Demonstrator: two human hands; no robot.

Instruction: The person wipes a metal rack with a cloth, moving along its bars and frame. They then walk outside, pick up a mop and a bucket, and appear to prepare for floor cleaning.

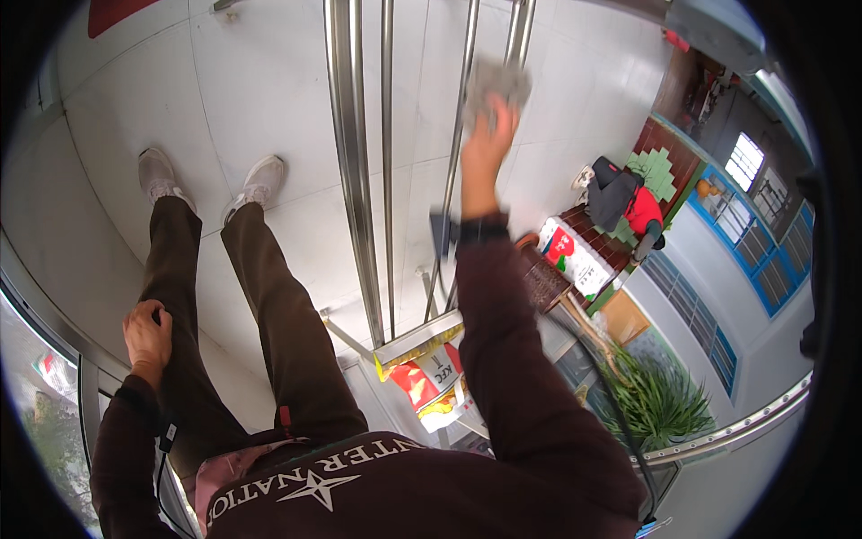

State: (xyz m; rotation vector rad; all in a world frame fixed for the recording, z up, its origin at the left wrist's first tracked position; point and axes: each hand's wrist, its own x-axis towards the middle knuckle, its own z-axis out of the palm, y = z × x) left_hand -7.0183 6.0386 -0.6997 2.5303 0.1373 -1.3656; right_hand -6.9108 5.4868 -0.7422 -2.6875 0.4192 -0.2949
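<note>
A grey cloth (pixel 497 87) is held in my right hand (pixel 493 135), which reaches out at the upper middle, slightly blurred. The cloth lies over or against the thin metal bars (pixel 469 40) there; the exact contact is blurred. Left of it run a thicker polished metal post (pixel 353 135) and another thin bar (pixel 387 135). My left hand (pixel 147 333) rests by my thigh at the left, its fingers curled; whether anything is inside them cannot be told.
A tiled floor (pixel 283 81) lies beneath. At the right, a person in red (pixel 643 212) bends near a white printed box (pixel 576 259), a brown pot (pixel 542 276) and a green plant (pixel 653 404). A printed bag or poster (pixel 438 384) and glass panels are lower down.
</note>
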